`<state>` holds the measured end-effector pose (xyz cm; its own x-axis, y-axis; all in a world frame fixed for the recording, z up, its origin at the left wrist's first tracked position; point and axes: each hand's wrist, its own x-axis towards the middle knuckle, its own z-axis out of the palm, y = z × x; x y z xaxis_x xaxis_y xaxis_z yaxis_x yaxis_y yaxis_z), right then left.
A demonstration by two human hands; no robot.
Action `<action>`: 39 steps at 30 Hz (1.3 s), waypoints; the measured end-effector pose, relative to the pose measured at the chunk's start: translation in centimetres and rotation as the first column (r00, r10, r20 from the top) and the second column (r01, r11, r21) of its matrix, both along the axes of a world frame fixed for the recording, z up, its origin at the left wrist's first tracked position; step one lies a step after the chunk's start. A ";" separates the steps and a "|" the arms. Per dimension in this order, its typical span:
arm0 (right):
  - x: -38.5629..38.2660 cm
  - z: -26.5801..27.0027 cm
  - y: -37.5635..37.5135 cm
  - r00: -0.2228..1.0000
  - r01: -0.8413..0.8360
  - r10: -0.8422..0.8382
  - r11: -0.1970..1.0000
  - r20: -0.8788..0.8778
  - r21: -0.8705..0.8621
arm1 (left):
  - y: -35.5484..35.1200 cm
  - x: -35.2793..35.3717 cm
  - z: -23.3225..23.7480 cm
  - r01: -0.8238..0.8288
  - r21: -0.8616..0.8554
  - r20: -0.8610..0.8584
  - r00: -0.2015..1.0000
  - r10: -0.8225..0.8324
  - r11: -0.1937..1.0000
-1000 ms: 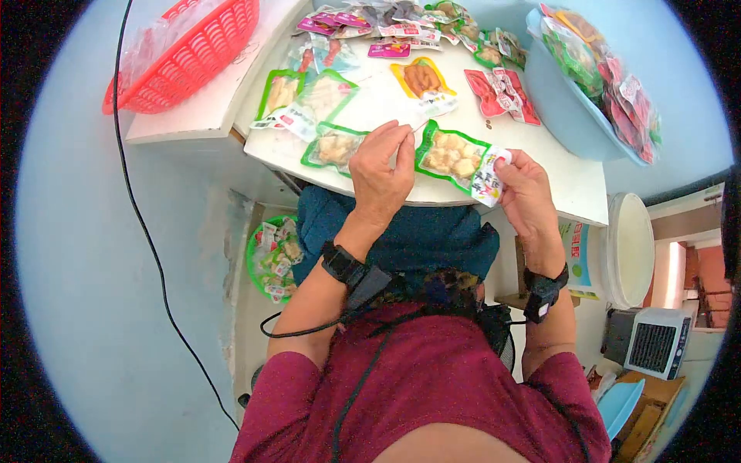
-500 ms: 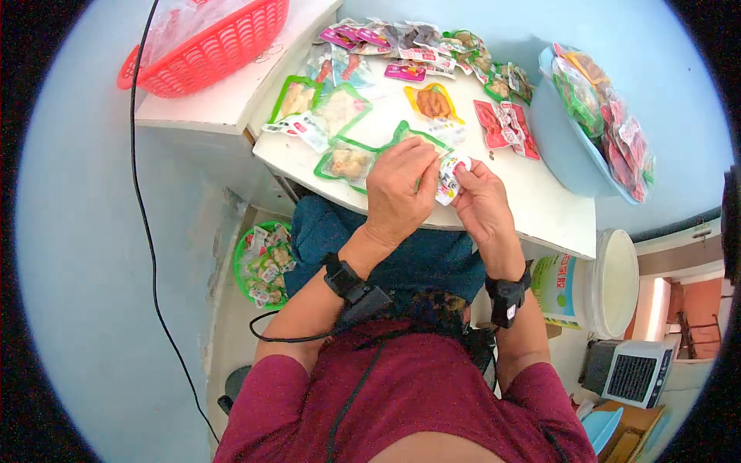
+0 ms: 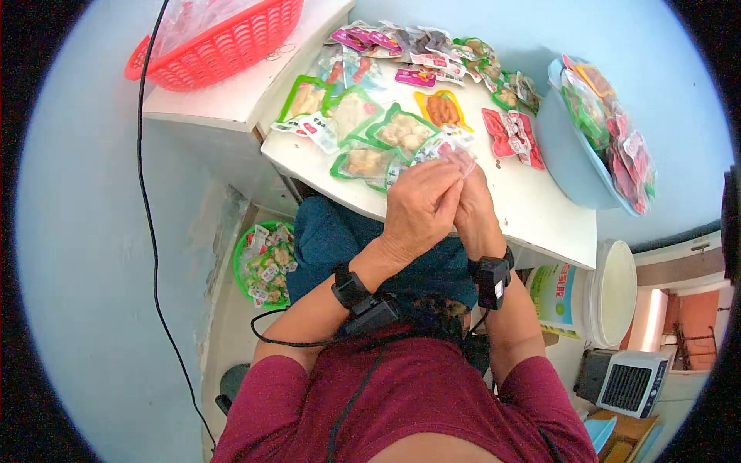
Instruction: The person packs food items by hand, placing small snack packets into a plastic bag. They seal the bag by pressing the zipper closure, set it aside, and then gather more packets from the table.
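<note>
My left hand (image 3: 419, 202) and my right hand (image 3: 475, 207) meet at the front edge of the white table (image 3: 540, 208). Both are closed, fingertips together on a small clear plastic packet (image 3: 457, 157) with reddish marks. Just behind them lie green-edged food packets (image 3: 403, 132), with a pale piece of food in another packet (image 3: 365, 162) to the left. A yellow-edged packet (image 3: 443, 109) lies farther back, and red packets (image 3: 513, 137) rest to the right. My fingers partly hide what they grip.
A blue basin (image 3: 571, 154) heaped with packets stands at the right. Many packets (image 3: 417, 48) line the table's back. A red basket (image 3: 224, 50) is at upper left, a green basket (image 3: 266, 264) below, a white bucket (image 3: 614, 293) at lower right.
My right hand has moved in against my left. The green-edged packet that was under my left hand now lies uncovered on the table, and a clear packet shows at my fingertips.
</note>
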<state>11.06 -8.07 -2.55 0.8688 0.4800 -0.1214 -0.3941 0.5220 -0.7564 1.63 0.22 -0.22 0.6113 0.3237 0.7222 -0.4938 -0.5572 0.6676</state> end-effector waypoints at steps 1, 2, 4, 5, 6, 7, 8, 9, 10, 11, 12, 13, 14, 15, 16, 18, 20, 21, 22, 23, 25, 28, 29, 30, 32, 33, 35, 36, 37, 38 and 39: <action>-0.1 0.2 0.1 1.000 0.017 -0.017 1.000 -0.012 0.001 | 0.0 -0.1 0.1 0.012 -0.001 -0.009 1.000 -0.012 1.000; -0.4 0.4 0.0 0.999 0.035 -0.035 0.999 -0.024 0.001 | 0.0 -0.1 0.1 0.025 -0.003 -0.019 1.000 -0.025 1.000; -1.4 1.5 0.4 0.998 0.069 -0.069 0.998 -0.015 0.005 | -0.1 -0.1 0.0 0.025 0.014 0.001 1.000 -0.025 1.000; -2.0 2.1 0.8 0.996 0.084 -0.084 0.996 0.007 0.009 | -0.1 0.0 -0.1 0.026 0.022 0.010 1.000 -0.026 0.999; -2.2 2.3 0.9 0.995 0.100 -0.100 0.995 0.026 0.013 | -0.3 0.1 -0.2 0.024 0.018 0.010 1.000 -0.025 1.000; -1.9 1.6 0.7 0.991 0.126 -0.126 0.992 0.047 -0.004 | -0.4 0.1 -0.2 0.022 0.015 0.010 1.000 -0.022 1.000; -1.4 0.4 0.6 0.986 0.152 -0.151 0.988 0.068 -0.019 | -0.5 0.2 -0.3 0.019 0.012 0.011 1.000 -0.020 1.000; -1.4 0.3 0.7 0.980 0.178 -0.175 0.983 0.091 -0.034 | -0.5 0.2 -0.4 0.014 0.017 0.005 1.000 -0.014 1.000; -1.4 0.4 0.6 0.978 0.182 -0.175 0.981 0.111 -0.062 | -0.4 0.3 -0.7 0.008 0.022 0.000 1.000 -0.008 1.000; -1.5 0.6 0.6 0.976 0.186 -0.174 0.978 0.131 -0.090 | -0.3 0.3 -0.8 0.001 0.026 -0.006 1.000 -0.001 1.000; -1.7 0.9 0.7 0.973 0.190 -0.172 0.975 0.151 -0.117 | -0.2 0.3 -0.7 -0.003 0.033 -0.005 1.000 0.003 0.999; -1.4 0.5 0.7 0.971 0.194 -0.166 0.968 0.172 -0.162 | -0.1 0.3 -0.7 -0.007 0.040 -0.004 1.000 0.007 0.999; -1.0 -0.2 0.7 0.968 0.198 -0.158 0.958 0.194 -0.207 | 0.0 0.3 -0.6 -0.011 0.047 -0.003 1.000 0.011 0.999; -0.9 -0.1 0.8 0.965 0.204 -0.150 0.946 0.217 -0.251 | 0.1 0.4 -0.6 -0.019 0.062 0.006 1.000 0.018 0.998; -0.9 0.0 0.8 0.974 0.170 -0.120 0.947 0.193 -0.272 | 0.2 0.4 -0.7 -0.026 0.076 0.016 1.000 0.025 0.997; -1.1 0.6 0.9 0.988 0.104 -0.061 0.944 0.143 -0.312 | 0.4 0.4 -0.8 -0.035 0.084 0.015 0.999 0.034 0.996; -1.1 0.1 1.0 0.992 0.102 -0.082 0.968 0.097 -0.227 | 0.7 0.4 -0.8 -0.043 0.071 -0.005 0.999 0.044 0.997; -1.0 -0.3 1.0 0.993 0.102 -0.089 0.978 0.075 -0.184 | 0.8 0.3 -0.9 -0.045 0.062 -0.008 0.999 0.045 0.997; -0.7 -1.1 1.0 0.977 0.123 -0.063 0.947 0.203 -0.298 | 0.8 0.3 -1.0 -0.044 0.054 -0.011 0.999 0.045 0.998; -0.4 -2.0 0.6 0.945 0.165 -0.027 0.901 0.326 -0.402 | 0.8 0.4 -1.1 -0.036 0.048 -0.011 0.999 0.037 0.998; -0.7 -1.4 0.3 0.918 0.210 -0.013 0.865 0.397 -0.457 | 0.9 0.5 -1.4 -0.027 0.054 -0.012 1.000 0.028 0.998; -2.4 0.3 -0.4 0.956 0.154 -0.030 0.898 0.293 -0.412 | 1.1 0.7 -1.7 -0.011 0.054 -0.018 1.000 0.012 0.998; -2.5 0.9 -1.1 0.961 0.123 0.006 0.885 0.275 -0.450 | 1.2 0.7 -1.8 -0.010 0.051 -0.024 1.000 0.012 0.999; -2.7 1.6 -1.8 0.966 0.090 0.043 0.869 0.255 -0.487 | 1.2 0.7 -1.8 -0.011 0.059 -0.024 1.000 0.013 0.998; -2.7 3.6 -3.3 0.960 0.100 0.070 0.821 0.273 -0.562 | 1.3 0.8 -1.9 -0.017 0.073 -0.027 0.999 0.019 0.997; -2.1 4.1 -4.2 0.959 0.113 0.069 0.796 0.275 -0.594 | 1.2 0.8 -2.0 -0.015 0.069 -0.024 1.000 0.016 0.998; -0.3 4.5 -5.7 0.934 0.196 0.052 0.755 0.355 -0.626 | 1.2 0.9 -2.3 -0.015 0.057 -0.018 1.000 0.016 0.998; 1.1 4.5 -6.4 0.903 0.248 0.057 0.740 0.425 -0.625 | 1.3 0.9 -2.5 -0.014 0.046 -0.043 0.999 0.016 0.999; 2.3 5.1 -6.7 0.882 0.299 0.053 0.705 0.469 -0.643 | 1.3 0.9 -2.6 -0.013 0.036 -0.067 0.998 0.016 0.999; 3.6 5.6 -6.8 0.858 0.349 0.053 0.669 0.511 -0.656 | 1.4 0.8 -2.8 -0.015 0.025 -0.092 0.996 0.017 1.000; 5.1 5.8 -6.8 0.825 0.397 0.092 0.608 0.558 -0.687 | 1.4 0.7 -2.8 -0.015 0.017 -0.108 0.994 0.016 1.000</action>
